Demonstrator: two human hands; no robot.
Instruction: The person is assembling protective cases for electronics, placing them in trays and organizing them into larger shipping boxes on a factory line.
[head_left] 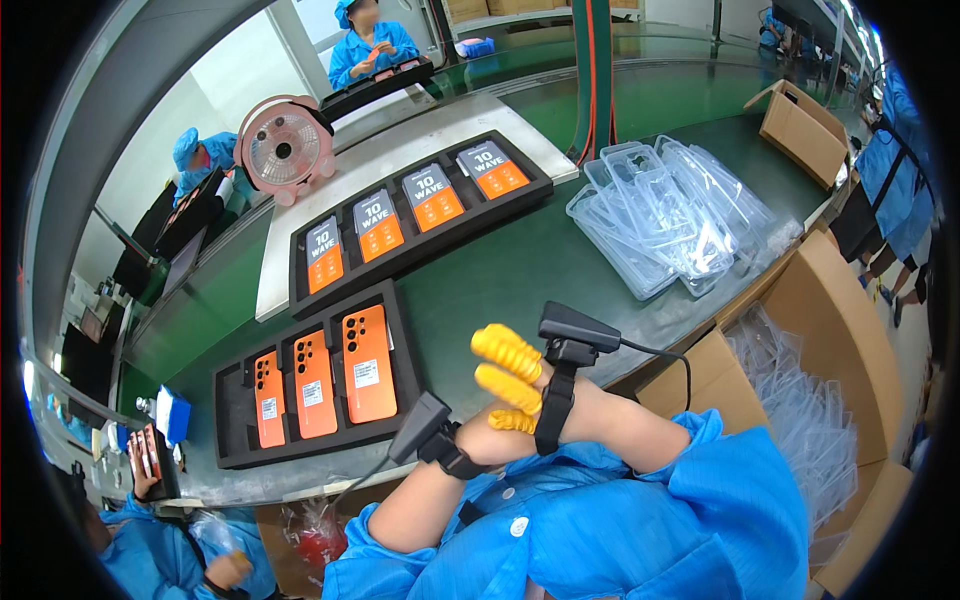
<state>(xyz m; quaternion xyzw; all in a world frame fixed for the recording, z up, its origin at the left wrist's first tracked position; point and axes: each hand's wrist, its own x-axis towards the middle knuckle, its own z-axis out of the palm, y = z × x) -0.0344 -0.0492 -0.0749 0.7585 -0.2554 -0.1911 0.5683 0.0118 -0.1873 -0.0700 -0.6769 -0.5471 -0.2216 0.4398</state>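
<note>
My two hands meet low in the middle, over the front edge of the green bench (500, 270). My right hand (512, 372) shows three fingers in yellow ribbed finger cots, slightly apart and pointing up-left, with nothing in them. My left hand (488, 442) lies under and against it and is mostly hidden. Each wrist carries a strapped black device with a cable. Nearest on the left is a black foam tray (235, 440) with three orange phones (367, 365) lying back up. Behind it, a second black tray (300, 270) holds several phones with lit screens up.
A heap of clear phone cases (670, 215) lies at the right of the bench. An open cardboard box (850, 330) with clear plastic bags stands at my right, and a smaller box (800, 125) sits farther back. A pink fan (285, 145) stands at the back left. Other people in blue work around.
</note>
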